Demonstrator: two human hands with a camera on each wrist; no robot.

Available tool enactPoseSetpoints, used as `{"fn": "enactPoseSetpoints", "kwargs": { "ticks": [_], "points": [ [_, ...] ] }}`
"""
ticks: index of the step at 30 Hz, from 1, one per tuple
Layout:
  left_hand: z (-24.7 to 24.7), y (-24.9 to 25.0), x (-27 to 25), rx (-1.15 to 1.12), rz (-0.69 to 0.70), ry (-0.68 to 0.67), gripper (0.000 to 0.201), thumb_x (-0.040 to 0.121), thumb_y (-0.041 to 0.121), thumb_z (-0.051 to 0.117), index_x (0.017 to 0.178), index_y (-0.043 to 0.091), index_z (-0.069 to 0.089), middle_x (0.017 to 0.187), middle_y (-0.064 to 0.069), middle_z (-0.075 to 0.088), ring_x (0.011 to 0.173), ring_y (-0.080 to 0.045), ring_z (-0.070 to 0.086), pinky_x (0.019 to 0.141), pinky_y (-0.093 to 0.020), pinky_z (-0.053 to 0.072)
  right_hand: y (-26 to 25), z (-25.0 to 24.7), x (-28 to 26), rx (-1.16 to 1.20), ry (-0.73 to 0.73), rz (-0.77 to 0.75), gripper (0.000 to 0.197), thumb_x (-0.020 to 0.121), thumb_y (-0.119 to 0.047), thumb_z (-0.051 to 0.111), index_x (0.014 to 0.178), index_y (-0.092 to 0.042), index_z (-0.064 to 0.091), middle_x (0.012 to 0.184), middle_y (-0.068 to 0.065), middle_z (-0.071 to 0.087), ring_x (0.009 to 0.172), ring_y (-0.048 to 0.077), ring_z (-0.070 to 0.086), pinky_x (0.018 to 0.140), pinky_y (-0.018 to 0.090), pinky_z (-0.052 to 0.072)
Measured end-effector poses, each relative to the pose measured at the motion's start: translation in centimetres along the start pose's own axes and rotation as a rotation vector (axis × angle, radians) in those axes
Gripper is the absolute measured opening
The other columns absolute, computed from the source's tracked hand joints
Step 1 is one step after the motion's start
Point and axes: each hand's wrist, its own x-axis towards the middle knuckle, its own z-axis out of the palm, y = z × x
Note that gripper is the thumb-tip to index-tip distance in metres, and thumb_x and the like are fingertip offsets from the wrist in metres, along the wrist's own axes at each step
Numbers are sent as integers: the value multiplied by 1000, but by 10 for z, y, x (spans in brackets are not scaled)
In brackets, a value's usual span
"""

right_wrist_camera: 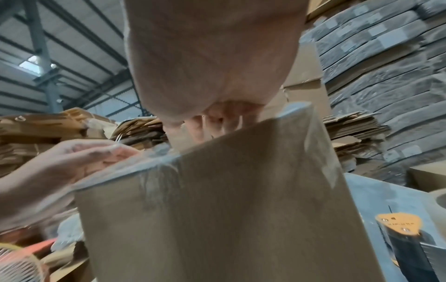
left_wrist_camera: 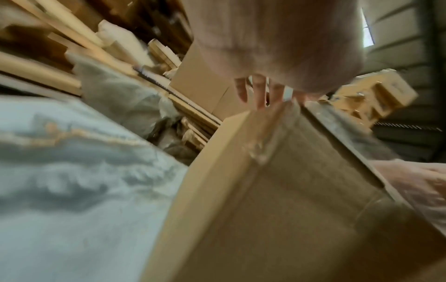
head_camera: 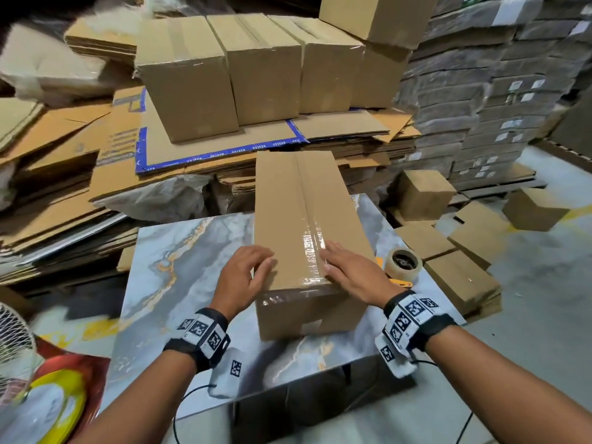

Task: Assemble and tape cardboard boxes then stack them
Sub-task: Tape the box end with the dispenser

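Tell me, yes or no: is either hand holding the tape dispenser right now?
No: the tape dispenser sits on the table right of the box, while the left hand and right hand rest on the box.

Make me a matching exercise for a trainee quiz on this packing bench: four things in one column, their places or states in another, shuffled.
Things:
1. left hand
2. right hand
3. tape roll
4. three taped boxes

Places or states:
A. standing in a row on the flat cardboard behind the table
B. lying flat on the tape strip on the box top
C. on the table to the right of the box
D. at the left top edge of the box, fingers on its top

Pairs: 1-D, 2-B, 3-C, 4-A
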Motion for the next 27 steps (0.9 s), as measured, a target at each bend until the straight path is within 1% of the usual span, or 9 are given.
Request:
{"fn": "enactPoseSetpoints", "kwargs": {
  "ticks": [3,5,8,11,15,19,21,24,27],
  "points": [
    [-20,-6,-10,36,136,-81,38,100,39,50,109,14,78,114,1,73,108,-15,63,90,-38,54,-3,10,-2,-130,-28,-26,81,97,-67,1,159,-23,28,167,4,21,155,19,13,125,39,13],
    [-28,-14,-14,44,198,-173,35,95,22,50,119,14,75,121,-1,71,113,-17,62,94,-34,51,-1,15,-5,-219,-23,-38,92,92,-72,-13,160,-24,25,168,3,19,156,19,12,125,40,13],
    [-38,-28,-18,94,244,-304,53,83,3,49,132,15,67,135,-4,63,124,-21,55,97,-36,51,1,17,-6,-231,-26,-38,96,88,-76,-18,162,-26,19,169,0,12,156,16,7,126,39,10],
    [-43,-38,-22,204,355,-404,52,90,9,64,140,20,59,145,-9,52,131,-28,50,96,-38,52,1,18,-5,-255,-41,-52,98,86,-77,-19,162,-25,15,169,-1,7,156,16,4,127,39,8],
    [-39,-42,-21,262,419,-375,47,90,18,75,136,19,62,142,-13,54,129,-32,52,89,-44,58,2,20,-5,-256,-45,-53,93,88,-77,-15,162,-27,11,169,-1,4,156,15,2,127,38,6],
    [-36,-44,-22,188,399,-369,43,97,39,62,135,18,64,141,-14,52,129,-31,49,100,-45,51,1,21,-5,-277,-41,-43,92,88,-80,-11,162,-29,11,169,-2,4,156,13,1,127,39,6],
    [-33,-45,-23,175,399,-342,40,97,37,60,132,18,65,139,-14,52,127,-31,50,100,-46,51,-1,21,-4,-286,-38,-35,95,87,-81,-12,162,-29,12,169,-2,6,156,14,2,127,39,7],
    [-27,-45,-24,122,361,-289,34,94,30,68,125,16,68,134,-12,54,121,-31,52,98,-47,50,-3,20,-4,-279,-32,-26,99,85,-83,-13,162,-28,15,169,-3,8,156,13,3,127,39,8],
    [-20,-41,-26,89,312,-229,22,91,29,71,106,13,70,126,-9,56,117,-28,51,94,-47,50,-3,21,-4,-282,-27,-20,99,84,-83,-13,162,-29,16,169,-4,8,156,13,3,127,39,8]
  ]
}}
